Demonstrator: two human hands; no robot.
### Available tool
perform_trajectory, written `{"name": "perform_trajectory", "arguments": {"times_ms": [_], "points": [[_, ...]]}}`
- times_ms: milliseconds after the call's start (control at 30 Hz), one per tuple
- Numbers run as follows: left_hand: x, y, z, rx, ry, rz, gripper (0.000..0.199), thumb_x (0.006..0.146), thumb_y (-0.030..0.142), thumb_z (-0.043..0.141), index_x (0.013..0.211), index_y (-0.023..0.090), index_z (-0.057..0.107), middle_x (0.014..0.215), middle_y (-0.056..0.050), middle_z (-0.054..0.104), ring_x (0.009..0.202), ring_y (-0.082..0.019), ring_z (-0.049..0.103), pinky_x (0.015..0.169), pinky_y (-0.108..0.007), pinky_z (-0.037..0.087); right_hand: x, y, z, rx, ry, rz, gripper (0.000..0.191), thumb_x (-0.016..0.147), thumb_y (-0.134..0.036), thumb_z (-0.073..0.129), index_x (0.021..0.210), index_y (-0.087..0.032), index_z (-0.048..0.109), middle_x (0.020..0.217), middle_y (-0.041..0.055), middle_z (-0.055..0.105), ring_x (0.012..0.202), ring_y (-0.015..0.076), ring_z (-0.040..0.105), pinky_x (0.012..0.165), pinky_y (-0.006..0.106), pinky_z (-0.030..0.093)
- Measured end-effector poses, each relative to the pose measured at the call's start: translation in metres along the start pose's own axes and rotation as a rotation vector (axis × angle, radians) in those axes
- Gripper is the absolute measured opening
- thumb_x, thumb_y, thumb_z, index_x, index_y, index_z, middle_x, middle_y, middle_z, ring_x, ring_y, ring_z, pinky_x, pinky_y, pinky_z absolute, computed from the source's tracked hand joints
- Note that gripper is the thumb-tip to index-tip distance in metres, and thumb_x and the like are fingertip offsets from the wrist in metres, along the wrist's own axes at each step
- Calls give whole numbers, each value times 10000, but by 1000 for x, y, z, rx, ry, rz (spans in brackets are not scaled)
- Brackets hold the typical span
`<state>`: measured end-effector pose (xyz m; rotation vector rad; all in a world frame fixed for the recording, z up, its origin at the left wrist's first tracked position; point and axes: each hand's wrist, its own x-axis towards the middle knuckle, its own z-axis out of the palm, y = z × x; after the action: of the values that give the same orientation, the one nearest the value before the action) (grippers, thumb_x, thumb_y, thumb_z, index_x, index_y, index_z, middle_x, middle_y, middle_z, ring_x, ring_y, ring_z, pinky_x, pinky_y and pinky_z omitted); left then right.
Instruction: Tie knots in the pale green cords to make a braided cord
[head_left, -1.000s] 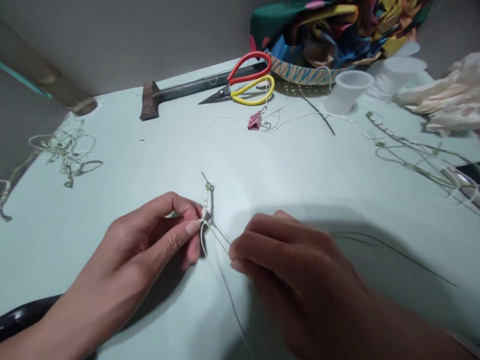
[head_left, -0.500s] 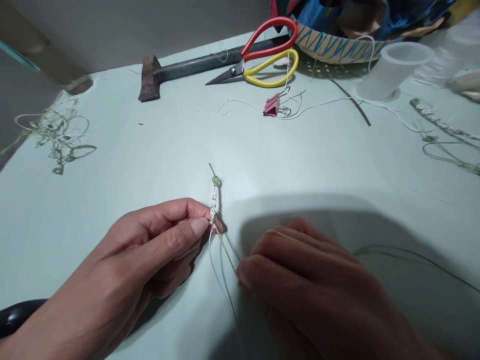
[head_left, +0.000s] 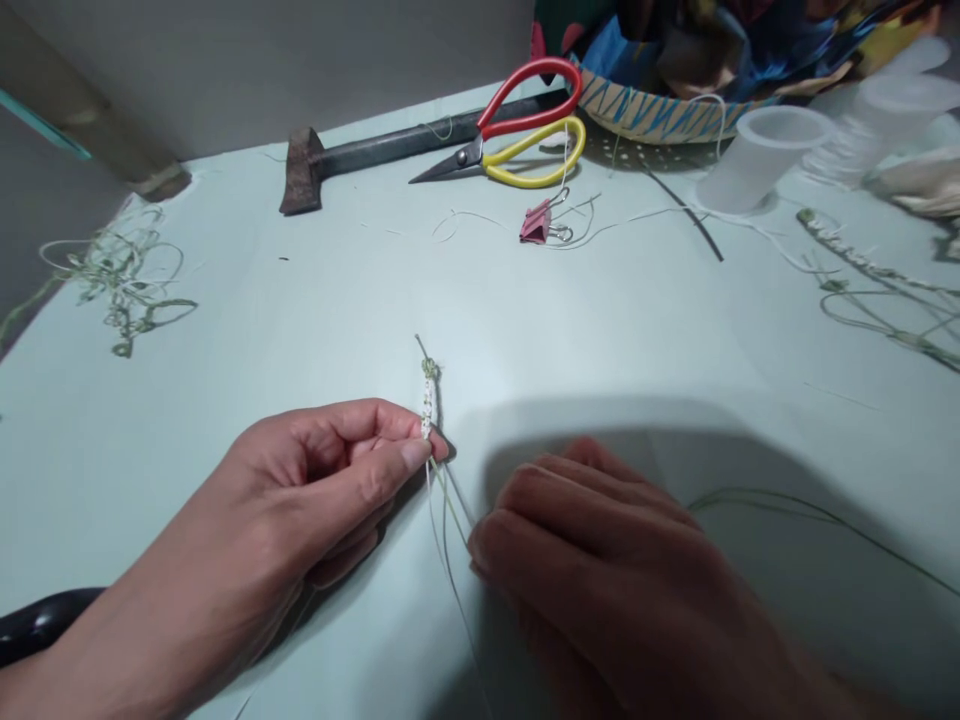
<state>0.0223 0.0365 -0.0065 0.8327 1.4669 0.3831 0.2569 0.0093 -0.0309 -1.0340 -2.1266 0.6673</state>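
1. Head view: the left hand (head_left: 300,500) pinches the knotted white-and-green cord (head_left: 427,405) between thumb and finger — slightly left of centre.
2. Right hand (head_left: 600,560), closed, grips the green strand (head_left: 452,505) running from it.
3. Far side — scissors (head_left: 474,154) overlap a hammer (head_left: 397,146), a pink binder clip (head_left: 536,222) nearer.

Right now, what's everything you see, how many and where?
Knotted strip: 1, white/green, centre
Cords: several, green/white, below strip
Hammer: 1, grey/brown, back
Scissors: 1, red/yellow handles, back
Binder clip: 1, pink, near scissors
Basket: 1, tan/blue, back right
Cloths: several, mixed, in basket
Spools: at least 2, whitish, right
Stick: 1, dark, near spools
Pale bundle: 1, cream, right edge
Knotted cords: several, green/white, right
Tangle: 1, green/white, left
Post: 1, brownish, back left
Unclear object: 1, black, lower left
Table: 1, pale green, underneath
Left hand: 1, bare, pinching strip
Right hand: 1, bare, holding cords
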Motion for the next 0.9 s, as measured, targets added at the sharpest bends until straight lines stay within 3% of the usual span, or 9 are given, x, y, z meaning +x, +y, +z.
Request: {"name": "perform_trajectory", "arguments": {"times_ms": [133, 267, 467, 633, 700, 767, 900], "points": [[6, 5, 3, 4, 0, 7, 647, 660, 816, 977, 901, 254, 764, 718, 28, 484, 586, -100, 336, 463, -193, 292, -4, 1, 0, 14, -6, -6, 257, 789, 20, 615, 728, -220, 547, 705, -75, 648, 627, 87, 543, 610, 262, 449], [10, 7, 2, 44, -27, 27, 655, 693, 836, 942, 869, 244, 724, 712, 39, 458, 557, -84, 272, 449, -201, 241, -5, 1, 2, 25, 14, 3, 266, 803, 6, 632, 729, -226, 527, 719, -75, 663, 633, 91, 561, 621, 270, 459], [12, 7, 5, 152, -55, 39, 709, 740, 913, 816, 810, 234, 623, 649, 66, 374, 554, -95, 217, 450, -222, 206, -8, -1, -1, -80, 42, 0, 262, 798, 17, 631, 822, -243, 608, 814, -44, 779, 748, 140, 724, 746, 308, 536], [20, 9, 10, 325, -28, 182, 613, 794, 830, 672, 752, 228, 562, 689, 49, 395, 642, -137, 287, 562, -272, 284, -12, 13, 11, -164, 68, -56, 296, 862, 23, 559, 808, -256, 477, 684, -76, 634, 597, 117, 571, 644, 270, 436], [26, 8, 9, 346, -16, 238, 549, 802, 770, 657, 745, 232, 560, 662, 60, 376, 632, -139, 270, 566, -288, 268, -14, 22, 17, -136, 41, -45, 269, 907, -3, 528, 842, -255, 461, 731, -74, 627, 663, 114, 587, 679, 256, 418], [32, 4, 7, 357, 7, 299, 494, 813, 718, 647, 747, 236, 561, 646, 72, 349, 631, -142, 247, 569, -299, 251, -15, 29, 23, -101, 50, -38, 256, 928, -16, 490, 842, -250, 431, 709, -79, 563, 641, 118, 513, 726, 274, 399], [42, -3, 5, 382, 36, 384, 431, 804, 659, 638, 727, 246, 538, 636, 88, 285, 643, -148, 211, 582, -312, 225, -10, 38, 32, -142, 57, -83, 238, 859, -61, 514, 795, -241, 372, 705, -53, 530, 668, 142, 472, 680, 315, 313]]}}
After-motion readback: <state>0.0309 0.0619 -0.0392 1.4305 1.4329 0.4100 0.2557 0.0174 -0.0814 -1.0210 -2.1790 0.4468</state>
